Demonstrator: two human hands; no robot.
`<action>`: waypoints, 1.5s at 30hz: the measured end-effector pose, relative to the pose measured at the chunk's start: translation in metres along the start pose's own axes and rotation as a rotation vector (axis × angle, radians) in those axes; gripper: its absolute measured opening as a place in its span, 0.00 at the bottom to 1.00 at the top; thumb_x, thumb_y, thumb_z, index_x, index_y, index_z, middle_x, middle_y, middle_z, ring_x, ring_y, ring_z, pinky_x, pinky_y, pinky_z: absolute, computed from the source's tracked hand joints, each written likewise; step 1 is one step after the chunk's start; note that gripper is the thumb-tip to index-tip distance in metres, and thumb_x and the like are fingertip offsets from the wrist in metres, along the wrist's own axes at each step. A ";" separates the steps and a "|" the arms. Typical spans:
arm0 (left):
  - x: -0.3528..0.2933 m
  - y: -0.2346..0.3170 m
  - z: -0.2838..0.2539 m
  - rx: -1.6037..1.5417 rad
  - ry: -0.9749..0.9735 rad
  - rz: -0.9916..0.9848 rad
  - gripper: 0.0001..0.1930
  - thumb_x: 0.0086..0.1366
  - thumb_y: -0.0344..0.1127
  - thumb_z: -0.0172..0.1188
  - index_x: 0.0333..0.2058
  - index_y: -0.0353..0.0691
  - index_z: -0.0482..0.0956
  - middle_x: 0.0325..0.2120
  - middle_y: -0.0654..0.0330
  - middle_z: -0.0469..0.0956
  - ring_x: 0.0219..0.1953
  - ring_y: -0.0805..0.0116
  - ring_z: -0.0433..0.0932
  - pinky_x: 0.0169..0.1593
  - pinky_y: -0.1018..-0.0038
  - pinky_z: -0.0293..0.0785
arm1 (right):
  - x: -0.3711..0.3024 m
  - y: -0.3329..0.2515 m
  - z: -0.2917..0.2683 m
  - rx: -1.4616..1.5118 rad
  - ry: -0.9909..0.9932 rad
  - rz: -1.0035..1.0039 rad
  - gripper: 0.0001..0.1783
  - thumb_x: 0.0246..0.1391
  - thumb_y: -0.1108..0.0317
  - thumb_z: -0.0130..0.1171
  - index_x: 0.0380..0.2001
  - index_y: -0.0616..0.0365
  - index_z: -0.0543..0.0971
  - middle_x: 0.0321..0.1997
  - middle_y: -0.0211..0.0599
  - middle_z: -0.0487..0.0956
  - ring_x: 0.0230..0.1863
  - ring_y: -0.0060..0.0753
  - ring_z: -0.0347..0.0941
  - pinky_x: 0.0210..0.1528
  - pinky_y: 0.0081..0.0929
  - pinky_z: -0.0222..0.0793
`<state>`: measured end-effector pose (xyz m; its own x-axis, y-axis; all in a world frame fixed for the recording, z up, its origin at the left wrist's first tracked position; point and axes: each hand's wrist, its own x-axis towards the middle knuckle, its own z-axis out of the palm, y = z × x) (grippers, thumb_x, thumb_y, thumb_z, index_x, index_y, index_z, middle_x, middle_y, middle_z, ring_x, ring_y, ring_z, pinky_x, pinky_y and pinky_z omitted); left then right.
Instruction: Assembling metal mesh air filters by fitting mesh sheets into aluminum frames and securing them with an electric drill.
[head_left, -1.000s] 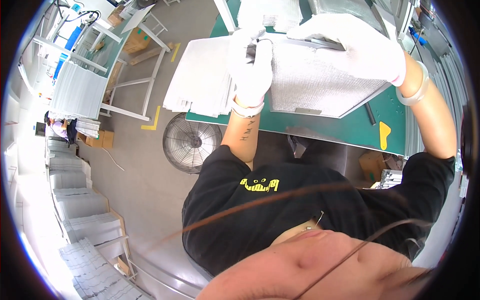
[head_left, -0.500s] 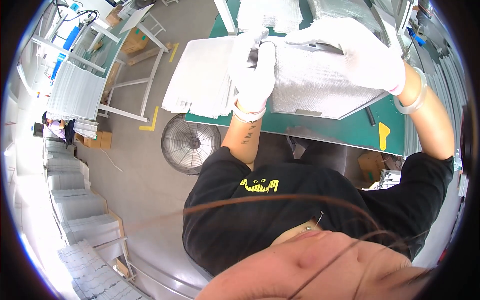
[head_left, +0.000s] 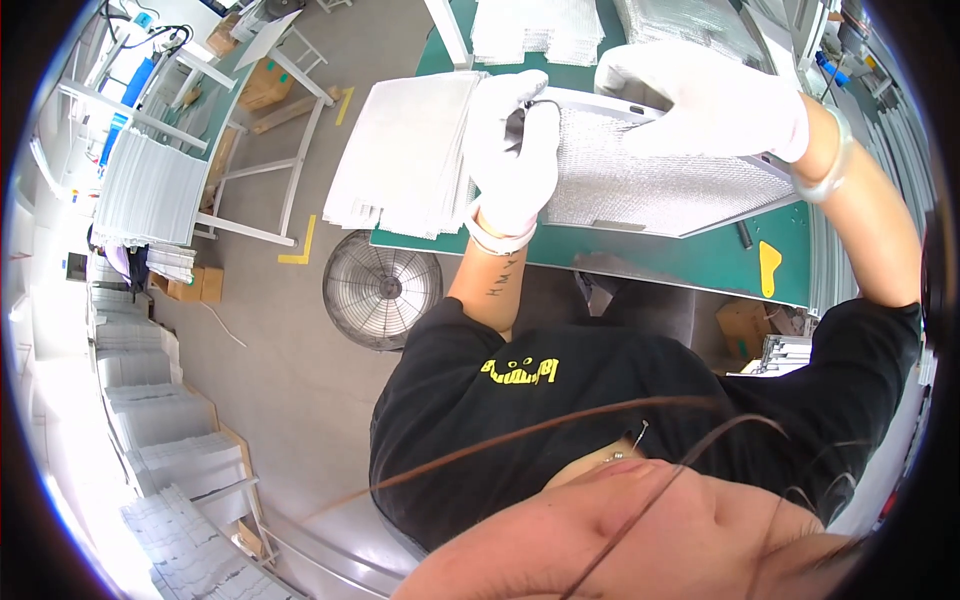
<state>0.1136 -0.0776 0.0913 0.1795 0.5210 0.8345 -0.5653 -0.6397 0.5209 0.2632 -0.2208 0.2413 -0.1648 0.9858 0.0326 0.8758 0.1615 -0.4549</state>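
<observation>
A silver mesh filter panel [head_left: 640,180] with a thin metal frame is tilted over the green table, its far edge raised. My left hand [head_left: 512,150], in a white glove, closes round the panel's far left corner. Something small and dark shows between its thumb and fingers; I cannot make out what it is. Along the far edge, my gloved right hand [head_left: 710,105] straddles the frame, fingers beyond it and thumb over the mesh. A slot in the frame shows between that thumb and the fingers. Left of the panel lies a stack of white sheets [head_left: 400,150].
The green table [head_left: 690,260] carries a yellow scraper-shaped piece [head_left: 769,268] and a short dark rod [head_left: 743,234] near its front edge. More sheets [head_left: 540,30] lie at the back. A round floor fan [head_left: 385,290] stands left, beyond it stacked panels [head_left: 150,190].
The panel's far edge has come up toward me. My right hand has shifted slightly right, its thumb now over the mesh. My left hand has moved slightly nearer.
</observation>
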 end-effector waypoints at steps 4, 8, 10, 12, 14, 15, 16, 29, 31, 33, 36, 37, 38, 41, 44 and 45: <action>0.001 -0.005 -0.002 -0.057 0.005 0.010 0.15 0.63 0.19 0.58 0.49 0.33 0.79 0.39 0.59 0.80 0.35 0.75 0.76 0.39 0.79 0.73 | -0.021 -0.008 0.010 -0.341 0.171 -0.146 0.21 0.57 0.66 0.62 0.52 0.63 0.76 0.36 0.45 0.79 0.38 0.45 0.78 0.44 0.35 0.74; -0.005 -0.011 -0.004 0.071 -0.063 0.027 0.14 0.63 0.21 0.60 0.48 0.32 0.79 0.40 0.56 0.79 0.34 0.70 0.77 0.39 0.78 0.74 | -0.040 -0.019 0.039 -1.047 0.307 -0.119 0.21 0.55 0.71 0.60 0.53 0.63 0.76 0.31 0.41 0.78 0.35 0.39 0.78 0.38 0.34 0.75; -0.005 -0.010 -0.003 0.105 -0.092 0.052 0.14 0.63 0.21 0.60 0.49 0.32 0.79 0.40 0.54 0.80 0.35 0.69 0.78 0.39 0.77 0.75 | -0.037 -0.016 0.038 -1.109 0.365 -0.200 0.22 0.53 0.71 0.60 0.53 0.63 0.76 0.31 0.39 0.78 0.34 0.37 0.78 0.37 0.32 0.75; -0.005 -0.006 0.002 0.090 -0.057 0.108 0.14 0.63 0.22 0.60 0.48 0.31 0.79 0.41 0.53 0.80 0.36 0.65 0.79 0.40 0.75 0.76 | -0.033 -0.024 0.037 -1.167 0.417 -0.282 0.23 0.51 0.71 0.61 0.53 0.63 0.75 0.31 0.38 0.77 0.33 0.34 0.78 0.36 0.30 0.75; -0.007 -0.002 0.001 0.060 -0.038 0.062 0.14 0.62 0.22 0.60 0.47 0.31 0.79 0.41 0.52 0.80 0.39 0.63 0.80 0.43 0.73 0.77 | -0.030 -0.041 0.036 -1.110 0.368 -0.242 0.23 0.49 0.70 0.60 0.51 0.62 0.75 0.32 0.34 0.77 0.31 0.32 0.77 0.35 0.29 0.75; -0.007 -0.006 0.000 0.094 -0.043 0.074 0.14 0.62 0.22 0.60 0.48 0.32 0.79 0.41 0.52 0.80 0.39 0.62 0.80 0.44 0.72 0.77 | -0.028 -0.038 0.039 -1.111 0.367 -0.240 0.23 0.49 0.70 0.60 0.51 0.62 0.75 0.32 0.34 0.77 0.31 0.32 0.77 0.35 0.29 0.75; -0.007 -0.007 -0.001 0.128 -0.048 0.087 0.15 0.62 0.21 0.60 0.48 0.32 0.79 0.41 0.52 0.80 0.40 0.61 0.80 0.44 0.71 0.77 | -0.025 -0.033 0.046 -1.133 0.407 -0.211 0.23 0.49 0.69 0.59 0.50 0.61 0.76 0.31 0.34 0.76 0.30 0.32 0.76 0.34 0.28 0.74; 0.005 -0.005 -0.003 0.126 -0.026 0.249 0.15 0.60 0.19 0.60 0.47 0.34 0.80 0.43 0.53 0.77 0.39 0.65 0.78 0.43 0.74 0.76 | -0.017 -0.007 0.025 -0.594 0.302 -0.147 0.21 0.56 0.67 0.58 0.52 0.64 0.79 0.39 0.47 0.83 0.37 0.47 0.80 0.41 0.40 0.76; 0.000 -0.004 -0.006 -0.169 -0.051 0.023 0.16 0.60 0.17 0.59 0.47 0.34 0.78 0.45 0.54 0.76 0.39 0.69 0.77 0.42 0.77 0.74 | -0.019 -0.002 0.031 -0.676 0.373 -0.255 0.20 0.56 0.67 0.58 0.52 0.63 0.79 0.39 0.48 0.82 0.37 0.49 0.80 0.42 0.41 0.76; 0.001 -0.002 -0.008 -0.215 -0.085 -0.023 0.15 0.61 0.17 0.58 0.47 0.34 0.77 0.44 0.55 0.76 0.39 0.71 0.76 0.41 0.78 0.73 | -0.020 0.001 0.037 -0.754 0.441 -0.356 0.20 0.57 0.67 0.57 0.52 0.62 0.79 0.40 0.50 0.82 0.37 0.52 0.80 0.42 0.41 0.76; 0.004 0.005 -0.012 -0.218 -0.162 -0.089 0.15 0.62 0.17 0.57 0.47 0.34 0.75 0.43 0.57 0.75 0.39 0.74 0.74 0.40 0.79 0.71 | -0.017 -0.009 0.039 -0.667 0.409 -0.227 0.16 0.55 0.68 0.63 0.46 0.63 0.77 0.36 0.48 0.81 0.37 0.51 0.80 0.42 0.39 0.76; 0.004 0.006 -0.012 -0.176 -0.205 -0.108 0.15 0.62 0.17 0.56 0.47 0.34 0.75 0.42 0.58 0.75 0.38 0.74 0.74 0.40 0.80 0.71 | -0.015 -0.015 0.032 -0.597 0.306 -0.123 0.17 0.55 0.68 0.63 0.46 0.64 0.77 0.37 0.48 0.81 0.38 0.51 0.80 0.43 0.39 0.76; 0.004 0.006 -0.011 -0.179 -0.208 -0.108 0.15 0.62 0.17 0.56 0.47 0.34 0.75 0.42 0.58 0.75 0.38 0.74 0.74 0.40 0.80 0.71 | -0.015 -0.019 0.029 -0.529 0.207 -0.018 0.18 0.55 0.67 0.63 0.47 0.64 0.77 0.39 0.49 0.81 0.39 0.50 0.80 0.43 0.38 0.76; 0.000 0.001 -0.009 -0.217 -0.169 -0.132 0.15 0.62 0.17 0.56 0.47 0.35 0.74 0.40 0.60 0.74 0.36 0.74 0.73 0.40 0.80 0.71 | -0.014 -0.011 0.031 -0.476 0.306 -0.128 0.18 0.54 0.68 0.64 0.47 0.64 0.77 0.39 0.49 0.80 0.40 0.50 0.79 0.43 0.39 0.76; -0.006 -0.011 -0.009 -0.134 -0.217 -0.068 0.14 0.62 0.18 0.56 0.47 0.34 0.74 0.40 0.58 0.75 0.37 0.72 0.75 0.40 0.77 0.73 | -0.017 0.000 0.037 -0.605 0.456 -0.329 0.16 0.55 0.68 0.64 0.45 0.63 0.76 0.38 0.48 0.79 0.40 0.51 0.79 0.43 0.40 0.75; -0.006 -0.011 -0.006 -0.057 -0.187 0.023 0.14 0.62 0.18 0.56 0.47 0.34 0.74 0.40 0.56 0.76 0.38 0.71 0.76 0.41 0.76 0.74 | -0.018 0.000 0.039 -0.603 0.457 -0.326 0.16 0.55 0.68 0.64 0.45 0.63 0.76 0.38 0.48 0.79 0.40 0.51 0.79 0.43 0.40 0.75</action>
<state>0.1136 -0.0702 0.0790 0.3093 0.3897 0.8674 -0.6146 -0.6141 0.4951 0.2489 -0.2408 0.2062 -0.3661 0.7856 0.4988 0.9306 0.3117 0.1922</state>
